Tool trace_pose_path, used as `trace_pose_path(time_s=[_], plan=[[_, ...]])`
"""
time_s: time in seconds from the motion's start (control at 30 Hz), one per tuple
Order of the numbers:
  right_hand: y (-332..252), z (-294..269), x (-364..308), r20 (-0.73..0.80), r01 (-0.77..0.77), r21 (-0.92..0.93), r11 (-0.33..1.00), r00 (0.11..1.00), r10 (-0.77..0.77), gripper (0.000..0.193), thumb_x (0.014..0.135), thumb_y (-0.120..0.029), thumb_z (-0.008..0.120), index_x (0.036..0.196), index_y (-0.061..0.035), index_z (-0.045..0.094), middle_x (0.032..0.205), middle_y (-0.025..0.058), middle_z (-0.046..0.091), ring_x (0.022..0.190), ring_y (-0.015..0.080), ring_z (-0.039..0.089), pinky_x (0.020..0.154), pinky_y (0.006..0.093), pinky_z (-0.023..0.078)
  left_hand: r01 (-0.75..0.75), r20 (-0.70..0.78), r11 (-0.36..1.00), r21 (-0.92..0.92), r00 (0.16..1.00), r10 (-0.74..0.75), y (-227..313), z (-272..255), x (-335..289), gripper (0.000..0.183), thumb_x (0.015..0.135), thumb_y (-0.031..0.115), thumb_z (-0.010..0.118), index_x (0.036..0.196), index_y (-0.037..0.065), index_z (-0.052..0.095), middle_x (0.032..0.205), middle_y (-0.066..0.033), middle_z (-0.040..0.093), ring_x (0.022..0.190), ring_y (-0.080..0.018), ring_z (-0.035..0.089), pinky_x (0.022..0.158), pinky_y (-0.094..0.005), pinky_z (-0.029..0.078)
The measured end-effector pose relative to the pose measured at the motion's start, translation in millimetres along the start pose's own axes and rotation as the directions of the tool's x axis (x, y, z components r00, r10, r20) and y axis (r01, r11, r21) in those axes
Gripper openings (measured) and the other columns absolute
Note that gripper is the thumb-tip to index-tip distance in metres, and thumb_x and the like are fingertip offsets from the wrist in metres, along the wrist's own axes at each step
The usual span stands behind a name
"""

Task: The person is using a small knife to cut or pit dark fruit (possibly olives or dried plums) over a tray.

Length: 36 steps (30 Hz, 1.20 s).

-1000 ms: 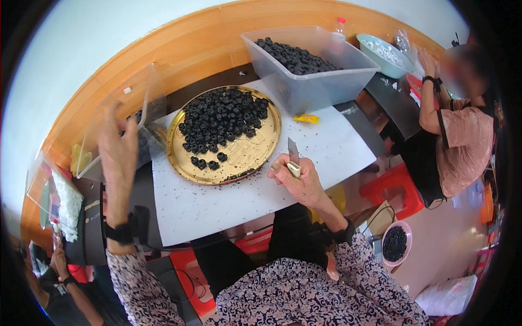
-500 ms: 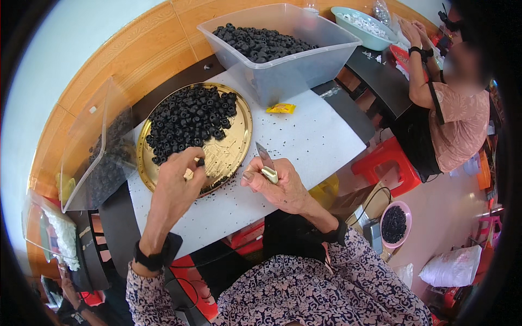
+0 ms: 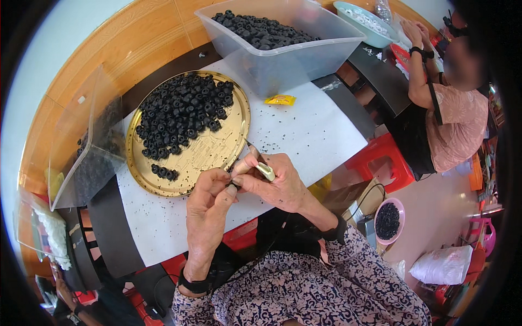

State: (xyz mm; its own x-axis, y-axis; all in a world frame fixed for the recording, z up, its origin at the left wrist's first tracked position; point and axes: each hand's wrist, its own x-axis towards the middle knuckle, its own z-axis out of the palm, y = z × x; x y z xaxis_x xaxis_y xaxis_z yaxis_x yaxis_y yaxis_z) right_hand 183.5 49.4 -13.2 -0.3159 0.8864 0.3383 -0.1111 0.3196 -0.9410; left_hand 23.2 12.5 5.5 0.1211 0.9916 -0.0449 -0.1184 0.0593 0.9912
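Note:
My left hand [image 3: 209, 204] pinches a small black rubbery ring-shaped part [image 3: 232, 186] between thumb and fingertips, in front of the tray's near edge. My right hand [image 3: 285, 185] is wrapped round a small knife [image 3: 265, 171] with a pale gold handle, its blade pointing up and away. The right thumb and fingertips meet the left hand's at the black part, which they mostly cover. Just beyond lies a round gold tray [image 3: 220, 144], with a heap of similar black parts [image 3: 182, 111] on its far side and several more [image 3: 164, 173] near its left edge.
White paper [image 3: 304, 133] with black crumbs covers the table. A large clear bin [image 3: 304, 62] of black parts stands behind, a yellow wrapped packet [image 3: 280, 100] before it. Another clear bin [image 3: 73, 179] stands left. A co-worker [image 3: 457, 114] sits at right, near a red stool [image 3: 380, 163].
My left hand has moved right and nearer to me, away from the tray, carrying a black part to my right hand. The hands now meet; the knife stays in my right hand.

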Motion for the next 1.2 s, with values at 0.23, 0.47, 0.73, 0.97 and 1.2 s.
trace_pose_path(time_s=[0.23,0.47,0.73,0.97,1.2], plan=[[-9.1,-3.2,-2.4,-0.006,-0.082,-0.018,0.996,0.997,0.082,0.013,0.088,-0.012,0.062,0.090,0.0005,0.061,0.072,0.0041,0.063,0.064,0.0067,0.053,0.058,0.0230,0.044,-0.006,-0.037,0.976,-0.220,0.999,-0.002,-2.6,-2.1,-7.6,0.026,0.089,0.000,0.051,0.115,-0.002,0.051,0.095,-0.0081,0.064,0.091,-0.0134,0.059,0.080,-0.0273,0.046],[-8.9,-2.6,-1.2,0.069,-0.008,-0.067,0.998,0.998,0.013,0.012,0.085,-0.011,0.065,0.087,0.0001,0.061,0.071,0.0031,0.062,0.065,0.0062,0.053,0.058,0.0225,0.043,-0.040,-0.048,0.968,-0.249,0.998,0.029,-10.6,-3.0,-10.1,0.022,0.088,0.002,0.054,0.110,-0.002,0.057,0.097,-0.0066,0.062,0.086,-0.0128,0.056,0.078,-0.0273,0.046],[-0.4,1.4,-3.3,0.018,-0.015,0.135,0.991,1.000,0.013,0.011,0.086,-0.011,0.062,0.084,-0.0005,0.060,0.066,0.0022,0.058,0.060,0.0065,0.049,0.054,0.0243,0.042,-0.050,-0.063,0.982,-0.181,0.997,0.039,-7.9,3.0,-8.6,0.022,0.087,0.002,0.058,0.108,-0.002,0.059,0.087,-0.0033,0.061,0.078,-0.0104,0.054,0.073,-0.0243,0.044],[-2.3,-0.5,-2.2,0.017,0.037,-0.231,0.972,0.999,-0.034,0.012,0.087,-0.012,0.058,0.083,-0.0011,0.056,0.063,0.0106,0.055,0.056,0.0188,0.056,0.053,0.0313,0.044,-0.058,0.047,0.909,-0.413,0.995,0.085,-10.2,-5.4,-10.7,0.023,0.089,0.005,0.056,0.110,-0.003,0.056,0.090,-0.0076,0.061,0.083,-0.0139,0.055,0.077,-0.0288,0.044],[-10.1,13.0,-6.0,0.125,0.153,-0.480,0.864,0.987,-0.106,0.011,0.081,-0.010,0.060,0.088,-0.0022,0.057,0.077,0.0133,0.061,0.069,0.0333,0.061,0.059,0.0367,0.048,-0.077,-0.014,0.898,-0.434,0.997,0.079,-9.4,-13.7,-20.7,0.023,0.092,0.007,0.053,0.112,-0.004,0.054,0.090,-0.0068,0.059,0.083,-0.0142,0.055,0.077,-0.0285,0.044]])
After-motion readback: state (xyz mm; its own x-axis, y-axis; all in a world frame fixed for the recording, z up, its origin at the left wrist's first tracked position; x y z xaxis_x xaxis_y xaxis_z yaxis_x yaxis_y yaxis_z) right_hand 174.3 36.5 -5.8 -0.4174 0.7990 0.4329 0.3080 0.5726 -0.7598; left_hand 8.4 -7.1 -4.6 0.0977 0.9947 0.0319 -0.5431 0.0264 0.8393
